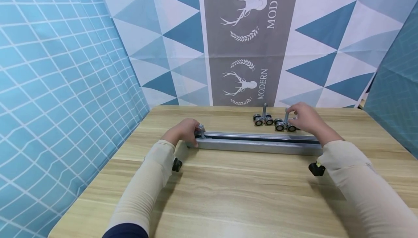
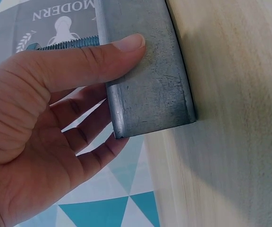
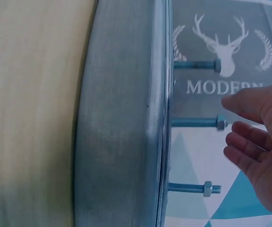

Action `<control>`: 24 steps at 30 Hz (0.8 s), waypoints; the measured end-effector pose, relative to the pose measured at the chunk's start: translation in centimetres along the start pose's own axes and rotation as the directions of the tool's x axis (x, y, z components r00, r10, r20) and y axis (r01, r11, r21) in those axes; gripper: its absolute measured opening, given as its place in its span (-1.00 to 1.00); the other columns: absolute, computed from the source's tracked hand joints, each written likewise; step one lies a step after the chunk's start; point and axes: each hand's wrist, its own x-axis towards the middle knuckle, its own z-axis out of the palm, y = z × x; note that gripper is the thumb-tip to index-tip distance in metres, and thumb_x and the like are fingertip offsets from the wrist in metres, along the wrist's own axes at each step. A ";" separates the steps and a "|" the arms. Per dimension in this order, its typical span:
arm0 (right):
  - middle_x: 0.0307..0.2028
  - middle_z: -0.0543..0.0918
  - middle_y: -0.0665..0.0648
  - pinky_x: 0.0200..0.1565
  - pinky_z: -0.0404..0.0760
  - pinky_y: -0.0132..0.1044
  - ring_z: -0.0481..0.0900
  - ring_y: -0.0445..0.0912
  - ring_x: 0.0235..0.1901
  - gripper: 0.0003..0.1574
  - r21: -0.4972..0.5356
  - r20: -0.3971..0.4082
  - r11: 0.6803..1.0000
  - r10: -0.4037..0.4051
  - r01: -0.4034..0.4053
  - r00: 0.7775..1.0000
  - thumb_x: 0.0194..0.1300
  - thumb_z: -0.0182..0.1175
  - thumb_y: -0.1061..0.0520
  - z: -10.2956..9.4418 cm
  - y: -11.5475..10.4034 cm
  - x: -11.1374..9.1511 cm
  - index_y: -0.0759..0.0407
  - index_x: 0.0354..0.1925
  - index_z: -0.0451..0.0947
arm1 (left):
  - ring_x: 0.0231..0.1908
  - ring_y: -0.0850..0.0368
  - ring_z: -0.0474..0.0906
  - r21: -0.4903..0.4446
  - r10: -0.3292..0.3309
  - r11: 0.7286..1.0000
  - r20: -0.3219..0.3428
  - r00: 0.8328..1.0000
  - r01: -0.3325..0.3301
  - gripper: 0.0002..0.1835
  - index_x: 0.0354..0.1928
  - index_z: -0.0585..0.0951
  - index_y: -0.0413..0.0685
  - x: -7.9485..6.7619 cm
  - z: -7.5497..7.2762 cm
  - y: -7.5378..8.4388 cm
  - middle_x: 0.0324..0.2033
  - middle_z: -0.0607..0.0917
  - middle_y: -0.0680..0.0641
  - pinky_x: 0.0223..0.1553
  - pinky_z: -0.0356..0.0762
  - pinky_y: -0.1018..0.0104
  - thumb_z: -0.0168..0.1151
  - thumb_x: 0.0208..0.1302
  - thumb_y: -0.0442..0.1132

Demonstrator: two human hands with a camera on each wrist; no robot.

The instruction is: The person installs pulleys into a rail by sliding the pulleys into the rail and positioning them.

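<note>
Grey metal makes the rail [image 1: 254, 146], which lies on the table [image 1: 241, 191] with its slot facing upward. At the rail's left end, the left hand [image 1: 184, 131] grips it: the thumb [image 2: 122, 54] lies flat along the near face, and the other fingers go behind the far side. Just beside this hand, one bolt [image 1: 201, 132] stands upright from the slot. Beyond the rail, toward its right part, are a first roller trolley [image 1: 263, 119] and a second roller trolley [image 1: 285, 123]; a third bolt [image 3: 190, 188] also shows in the right wrist view. The right hand [image 1: 307, 117] reaches over the rail to the second trolley, with thumb and fingers curved and a narrow gap between them, close to the bolt top; whether they touch it, I cannot tell. For doing this well, I would judge that the left grip should keep the rail steady, while the right fingers take the bolt squarely below its nut and lift it upright, without knocking the neighbours. Both forearms extend forward, the right one slanting inward across the rail's right end.
</note>
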 end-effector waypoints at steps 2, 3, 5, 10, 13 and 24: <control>0.00 0.48 0.53 -0.11 0.51 0.19 0.50 0.35 -0.07 -0.61 0.010 -0.011 1.000 0.023 -0.023 1.000 0.26 0.17 0.31 0.0 0.2 0.4 0.53 0.02 0.52 | -0.25 0.11 0.52 0.002 0.005 1.000 0.003 1.000 -0.005 -0.48 -0.11 0.72 0.00 0.0 0.0 0.0 -0.20 0.69 -0.02 -0.12 0.53 0.17 0.66 -0.24 -0.23; -0.01 0.47 0.52 -0.12 0.51 0.19 0.50 0.35 -0.07 -0.61 0.019 -0.015 0.999 0.038 -0.038 0.999 0.26 0.14 0.32 0.1 0.2 0.5 0.53 0.03 0.51 | -0.26 0.12 0.51 0.004 0.006 1.000 0.005 1.000 -0.006 -0.49 -0.11 0.72 0.00 0.0 0.0 -0.1 -0.22 0.69 -0.01 -0.13 0.53 0.18 0.66 -0.24 -0.23; 0.00 0.47 0.52 -0.12 0.51 0.19 0.49 0.35 -0.07 -0.58 0.030 -0.021 0.998 0.061 -0.060 0.998 0.26 0.11 0.32 0.2 0.3 0.9 0.54 0.05 0.49 | -0.29 0.13 0.50 0.003 0.007 1.000 0.006 1.000 -0.007 -0.50 -0.13 0.72 -0.01 0.0 0.0 -0.1 -0.26 0.68 0.01 -0.16 0.52 0.19 0.66 -0.24 -0.24; 0.00 0.46 0.53 -0.11 0.50 0.19 0.49 0.36 -0.06 -0.56 0.025 -0.032 0.996 0.089 -0.088 0.996 0.27 0.14 0.31 0.4 0.6 1.6 0.56 0.07 0.46 | -0.36 0.12 0.45 0.004 0.008 1.000 0.000 1.000 -0.008 -0.54 -0.17 0.71 -0.04 0.0 0.0 0.0 -0.36 0.65 0.02 -0.25 0.49 0.22 0.66 -0.24 -0.23; 0.02 0.46 0.54 -0.10 0.50 0.19 0.49 0.36 -0.05 -0.55 0.031 -0.025 0.994 0.104 -0.103 0.994 0.28 0.14 0.29 0.6 0.9 2.1 0.57 0.07 0.47 | -0.37 0.12 0.43 0.002 0.006 1.000 -0.003 1.000 -0.006 -0.52 -0.15 0.72 -0.03 0.0 0.1 -0.1 -0.38 0.64 0.03 -0.29 0.46 0.24 0.66 -0.24 -0.24; -0.07 0.58 0.48 -0.07 0.49 0.19 0.52 0.31 -0.08 -0.64 0.026 0.030 0.989 0.145 -0.146 0.989 0.22 0.17 0.37 1.1 1.3 3.9 0.53 -0.01 0.53 | -0.36 0.12 0.45 -0.005 0.005 1.000 -0.018 1.000 -0.005 -0.50 -0.14 0.72 -0.07 0.2 0.3 -0.2 -0.36 0.65 0.02 -0.26 0.49 0.22 0.66 -0.25 -0.24</control>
